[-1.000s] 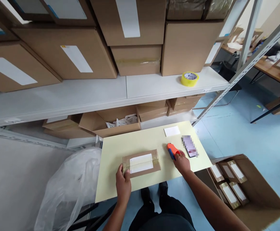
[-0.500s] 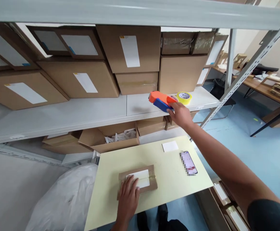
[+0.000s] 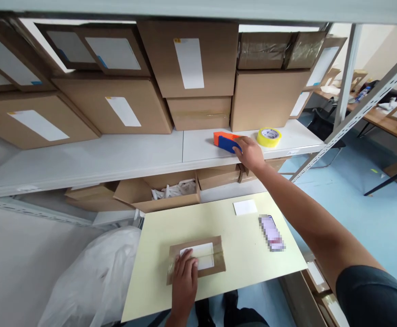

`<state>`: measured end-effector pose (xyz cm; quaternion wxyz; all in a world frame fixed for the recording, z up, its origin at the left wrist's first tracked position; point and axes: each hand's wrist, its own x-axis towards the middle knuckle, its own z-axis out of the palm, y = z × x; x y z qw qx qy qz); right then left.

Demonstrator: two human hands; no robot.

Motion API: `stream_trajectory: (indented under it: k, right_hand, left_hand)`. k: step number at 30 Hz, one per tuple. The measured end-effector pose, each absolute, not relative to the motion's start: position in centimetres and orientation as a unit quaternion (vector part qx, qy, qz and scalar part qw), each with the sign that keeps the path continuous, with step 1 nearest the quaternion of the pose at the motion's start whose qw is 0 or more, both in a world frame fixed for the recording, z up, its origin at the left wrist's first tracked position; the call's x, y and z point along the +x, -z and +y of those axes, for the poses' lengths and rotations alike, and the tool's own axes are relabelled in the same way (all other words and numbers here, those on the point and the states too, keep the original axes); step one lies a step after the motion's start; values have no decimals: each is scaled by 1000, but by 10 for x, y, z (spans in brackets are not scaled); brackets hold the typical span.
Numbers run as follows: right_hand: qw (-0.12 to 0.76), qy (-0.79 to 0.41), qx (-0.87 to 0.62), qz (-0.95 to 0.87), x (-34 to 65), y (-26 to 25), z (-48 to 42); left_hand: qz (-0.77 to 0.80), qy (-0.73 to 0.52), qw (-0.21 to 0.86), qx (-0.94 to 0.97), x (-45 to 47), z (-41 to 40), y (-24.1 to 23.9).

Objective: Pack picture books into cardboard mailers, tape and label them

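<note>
The left hand (image 3: 185, 277) lies flat, fingers extended, over the left part of the taped carton (image 3: 218, 261), which is positioned on the tabletop (image 3: 242, 254) at the lower center of the frame. The right hand (image 3: 250, 152), well apart from the left, is closed on the rear end of the orange-and-blue tape dispenser (image 3: 226, 142) at the shelf (image 3: 144, 150), right of center in the frame. The dispenser projects leftward from the fingers. A yellow tape roll (image 3: 269, 142) is located just right of the right hand.
</note>
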<state>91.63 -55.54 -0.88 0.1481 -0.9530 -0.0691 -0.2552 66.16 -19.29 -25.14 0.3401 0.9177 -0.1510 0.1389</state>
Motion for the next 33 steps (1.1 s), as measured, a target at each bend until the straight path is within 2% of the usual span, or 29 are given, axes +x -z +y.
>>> stream_trajectory:
  k: [2,3,8,13,21,33]
  right_hand:
    - [191,269,-940,-88,889,40,-557]
    - [206,229,-947,-93,875,61,-558]
    - [205,-117,-967,97,819,190,-560]
    - [199,-207,-945,153,794,268,-559]
    - [188,-237,-944,130,782,292,-557]
    - [226,-243,-937,107,790,290,-547]
  left_hand:
    - [-143,-125,349,917,663,-194,249]
    - [-139,-119,354,917,663,-194,247]
    - [-132,-108,359,918,665,-195,230]
    - [-182,-110,366,906,695,-219,194]
    - [-252,-134,441,851,759,-292,152]
    - [-309,-112,448,831,793,-315,160]
